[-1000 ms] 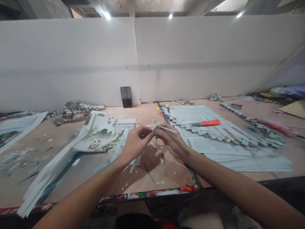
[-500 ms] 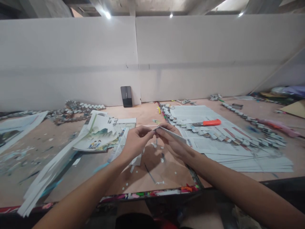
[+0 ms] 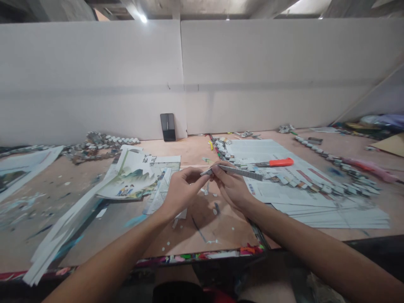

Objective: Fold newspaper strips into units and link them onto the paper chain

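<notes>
A black smartphone (image 3: 168,127) is leaned against the white partition (image 3: 259,54), which is divided into 2 panels by a vertical seam. An orange-handled utility knife (image 3: 279,162) is laid across printed newspaper (image 3: 254,147), and 3 lit lamps (image 3: 143,18) are seen along the partition's top edge.

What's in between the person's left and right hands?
In the head view, a narrow greyish paper strip lies between the left hand and right hand, pinched at their fingertips.
</notes>
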Available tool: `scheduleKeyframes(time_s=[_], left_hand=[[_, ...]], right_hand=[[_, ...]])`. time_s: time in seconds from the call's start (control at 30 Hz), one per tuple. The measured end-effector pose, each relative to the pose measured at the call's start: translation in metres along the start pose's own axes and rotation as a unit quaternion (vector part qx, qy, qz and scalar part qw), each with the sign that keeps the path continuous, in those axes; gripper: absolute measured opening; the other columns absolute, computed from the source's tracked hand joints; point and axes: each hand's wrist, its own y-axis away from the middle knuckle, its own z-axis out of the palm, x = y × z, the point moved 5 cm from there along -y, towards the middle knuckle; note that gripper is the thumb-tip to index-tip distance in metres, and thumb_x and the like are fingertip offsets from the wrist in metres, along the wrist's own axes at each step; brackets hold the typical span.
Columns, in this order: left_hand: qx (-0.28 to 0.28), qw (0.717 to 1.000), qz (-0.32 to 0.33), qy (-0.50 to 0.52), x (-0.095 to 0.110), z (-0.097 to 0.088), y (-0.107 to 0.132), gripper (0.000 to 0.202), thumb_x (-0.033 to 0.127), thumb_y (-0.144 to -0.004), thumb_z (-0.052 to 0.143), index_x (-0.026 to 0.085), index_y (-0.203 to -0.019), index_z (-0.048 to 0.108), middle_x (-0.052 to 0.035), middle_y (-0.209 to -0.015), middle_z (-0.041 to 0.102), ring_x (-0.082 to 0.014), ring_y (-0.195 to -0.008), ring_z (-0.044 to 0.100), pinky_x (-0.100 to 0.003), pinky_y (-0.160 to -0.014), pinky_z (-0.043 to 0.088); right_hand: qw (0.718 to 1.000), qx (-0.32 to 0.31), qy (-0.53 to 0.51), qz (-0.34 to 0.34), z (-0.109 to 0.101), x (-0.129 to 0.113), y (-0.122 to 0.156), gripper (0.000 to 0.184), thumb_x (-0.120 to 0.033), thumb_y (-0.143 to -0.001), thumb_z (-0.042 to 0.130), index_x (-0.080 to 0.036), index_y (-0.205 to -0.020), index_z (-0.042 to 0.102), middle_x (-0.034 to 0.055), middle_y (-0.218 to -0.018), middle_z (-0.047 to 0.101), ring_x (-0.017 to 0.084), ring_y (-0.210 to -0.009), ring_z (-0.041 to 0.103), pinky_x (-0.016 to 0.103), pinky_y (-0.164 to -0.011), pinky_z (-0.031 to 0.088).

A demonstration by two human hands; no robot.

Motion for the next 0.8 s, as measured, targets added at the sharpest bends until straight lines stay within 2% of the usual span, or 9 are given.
scheduleKeyframes(time_s=[0.1, 0.27, 0.5, 0.67, 0.8], left_hand=[[0.008, 1.000, 0.010, -0.004, 0.002, -0.001, 0.001, 0.018, 0.035, -0.075, 0.068, 0.017, -0.075, 0.068, -0.0037, -0.073, 0.070, -0.0172, -0.070, 0.065, -0.026, -0.066, 0.050], [0.017, 0.999, 0.046, 0.006, 0.009, -0.003, 0.002, 0.013, 0.030, -0.077, 0.066, 0.018, -0.073, 0.068, -0.0020, -0.070, 0.070, -0.0142, -0.066, 0.064, -0.024, -0.063, 0.049], [-0.002, 0.995, 0.087, 0.051, 0.010, -0.006, 0.000, 0.014, 0.029, -0.080, 0.063, 0.016, -0.076, 0.067, -0.0042, -0.075, 0.069, -0.0163, -0.072, 0.063, -0.027, -0.070, 0.048], [0.008, 0.997, 0.070, 0.018, 0.011, -0.013, -0.002, 0.018, 0.033, -0.082, 0.060, 0.017, -0.074, 0.065, -0.0017, -0.070, 0.064, -0.0142, -0.067, 0.058, -0.026, -0.064, 0.044], [0.004, 0.998, 0.042, 0.036, 0.013, -0.011, -0.003, 0.020, 0.033, -0.083, 0.058, 0.016, -0.072, 0.060, -0.0014, -0.068, 0.063, -0.0139, -0.067, 0.059, -0.026, -0.067, 0.045]], right_hand=[[0.999, 0.004, 0.027, -0.019, -0.001, -0.005, 0.001, 0.014, -0.036, -0.080, 0.065, -0.022, -0.078, 0.063, -0.0017, -0.067, 0.059, 0.012, -0.065, 0.056, 0.027, -0.064, 0.045], [0.987, -0.002, 0.153, -0.048, -0.002, -0.022, 0.005, 0.012, -0.032, -0.081, 0.066, -0.021, -0.080, 0.065, -0.0005, -0.070, 0.063, 0.012, -0.069, 0.059, 0.026, -0.068, 0.046], [0.977, -0.012, 0.198, -0.080, 0.002, -0.026, 0.005, 0.013, -0.032, -0.085, 0.059, -0.020, -0.081, 0.063, -0.0011, -0.070, 0.060, 0.012, -0.068, 0.057, 0.026, -0.066, 0.044], [0.967, -0.006, 0.242, -0.084, 0.001, -0.031, 0.006, 0.014, -0.032, -0.084, 0.059, -0.019, -0.078, 0.061, -0.0017, -0.065, 0.054, 0.012, -0.062, 0.051, 0.026, -0.059, 0.039], [0.965, -0.005, 0.251, -0.069, 0.005, -0.036, 0.009, 0.015, -0.032, -0.084, 0.059, -0.019, -0.076, 0.061, -0.0006, -0.065, 0.057, 0.013, -0.063, 0.054, 0.028, -0.062, 0.042]])
